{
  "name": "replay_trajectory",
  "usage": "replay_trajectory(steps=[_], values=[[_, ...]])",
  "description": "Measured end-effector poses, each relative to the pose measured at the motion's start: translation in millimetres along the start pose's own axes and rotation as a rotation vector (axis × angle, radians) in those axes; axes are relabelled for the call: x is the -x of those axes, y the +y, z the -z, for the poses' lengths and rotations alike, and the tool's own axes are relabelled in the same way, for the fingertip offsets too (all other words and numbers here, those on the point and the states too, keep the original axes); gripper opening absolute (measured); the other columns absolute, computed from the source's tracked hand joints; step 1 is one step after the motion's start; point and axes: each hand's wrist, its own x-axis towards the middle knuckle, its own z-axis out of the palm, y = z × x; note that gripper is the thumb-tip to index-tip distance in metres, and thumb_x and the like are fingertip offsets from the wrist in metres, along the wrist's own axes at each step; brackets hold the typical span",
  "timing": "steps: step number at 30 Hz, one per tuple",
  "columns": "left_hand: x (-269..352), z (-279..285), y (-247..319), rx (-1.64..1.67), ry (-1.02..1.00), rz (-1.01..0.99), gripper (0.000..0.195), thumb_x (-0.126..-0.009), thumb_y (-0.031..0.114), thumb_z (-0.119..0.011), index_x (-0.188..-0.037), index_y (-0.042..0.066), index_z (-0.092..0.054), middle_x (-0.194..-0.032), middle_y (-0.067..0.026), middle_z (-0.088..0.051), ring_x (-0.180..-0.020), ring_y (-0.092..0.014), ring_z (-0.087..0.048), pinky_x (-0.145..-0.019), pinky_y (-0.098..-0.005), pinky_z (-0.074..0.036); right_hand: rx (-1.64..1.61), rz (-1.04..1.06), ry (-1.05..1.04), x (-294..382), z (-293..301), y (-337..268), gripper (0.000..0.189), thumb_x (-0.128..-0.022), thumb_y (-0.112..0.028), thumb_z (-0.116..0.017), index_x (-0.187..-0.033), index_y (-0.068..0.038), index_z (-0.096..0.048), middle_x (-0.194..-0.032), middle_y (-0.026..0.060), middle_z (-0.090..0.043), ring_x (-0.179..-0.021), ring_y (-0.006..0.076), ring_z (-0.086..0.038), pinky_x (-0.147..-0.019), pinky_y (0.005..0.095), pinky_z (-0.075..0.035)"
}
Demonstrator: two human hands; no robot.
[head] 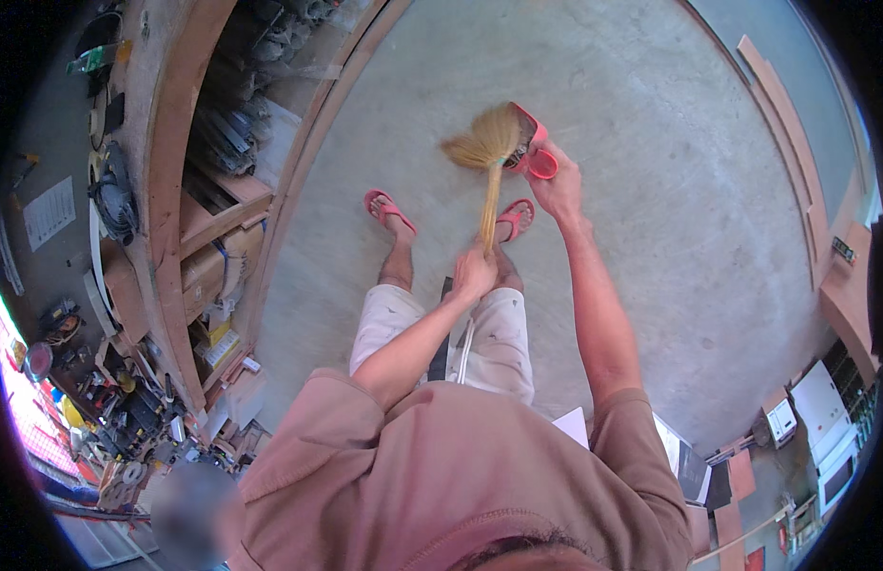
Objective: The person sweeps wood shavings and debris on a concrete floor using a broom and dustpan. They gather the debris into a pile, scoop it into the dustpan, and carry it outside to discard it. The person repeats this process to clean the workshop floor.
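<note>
My left hand (476, 271) grips the handle of a straw broom (490, 200) near its end. The broom's fan of bristles (488, 135) spreads over the concrete floor and against the open side of a red dustpan (531, 127). Part of the bristle edge is blurred. Dark, loose debris (515, 155) lies in the dustpan, partly hidden by the broom. My right hand (559, 182) is closed on the dustpan, beside its round, hollow handle end. My feet, in red flip-flops (390, 210), stand apart just this side of the broom head.
On the left runs a wooden workbench (163, 214) with shelves holding plastic-wrapped material (231, 132) and a cardboard box (220, 275). A power tool (115, 193) rests on its top. Boards (791, 143) lie along the right. Cluttered tools (134, 407) and a blurred round shape (195, 514) are lower left.
</note>
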Motion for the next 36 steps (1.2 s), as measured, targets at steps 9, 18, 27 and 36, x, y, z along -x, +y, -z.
replay_trajectory(steps=[9, 18, 27, 36], values=[[82, 138, -13, 0.106, 0.063, -0.081, 0.043, -0.100, 0.019, -0.055, -0.139, 0.002, -0.056, -0.129, -0.0218, -0.065, -0.117, -0.026, -0.065, -0.100, -0.0358, -0.048, -0.411, -0.223, 0.030, 16, 27, 47, 0.023, -0.083, -0.002, -0.067, -0.106, -0.007, -0.069, -0.099, 0.0084, -0.070, -0.093, 0.0137, -0.064, -0.083, 0.0344, -0.053], [-48, 117, -14, -0.273, 0.274, -0.108, 0.055, -0.095, 0.024, -0.053, -0.144, 0.000, -0.049, -0.100, -0.0283, -0.070, -0.096, -0.045, -0.068, -0.085, -0.0534, -0.053, -0.038, -0.025, -0.011, 4, 50, 19, 0.032, -0.076, -0.009, -0.071, -0.108, -0.010, -0.066, -0.101, 0.0163, -0.068, -0.095, 0.0393, -0.066, -0.081, 0.0479, -0.054], [7, 5, -2, -0.293, 0.012, -0.100, 0.050, -0.093, 0.025, -0.057, -0.140, 0.009, -0.055, -0.103, -0.0268, -0.069, -0.097, -0.047, -0.066, -0.084, -0.0541, -0.052, -0.053, -0.015, -0.033, 1, 47, 18, 0.027, -0.078, -0.005, -0.066, -0.105, -0.009, -0.065, -0.100, 0.0158, -0.067, -0.094, 0.0386, -0.066, -0.080, 0.0432, -0.054], [101, 103, -74, 0.263, 0.100, -0.018, 0.042, -0.103, 0.024, -0.050, -0.141, 0.006, -0.057, -0.078, -0.0005, -0.057, -0.069, -0.010, -0.050, -0.062, -0.0309, -0.045, -0.199, 0.084, -0.110, -1, 59, 43, 0.023, -0.079, -0.003, -0.067, -0.102, -0.008, -0.066, -0.093, 0.0089, -0.067, -0.088, 0.0195, -0.064, -0.077, 0.0371, -0.051]])
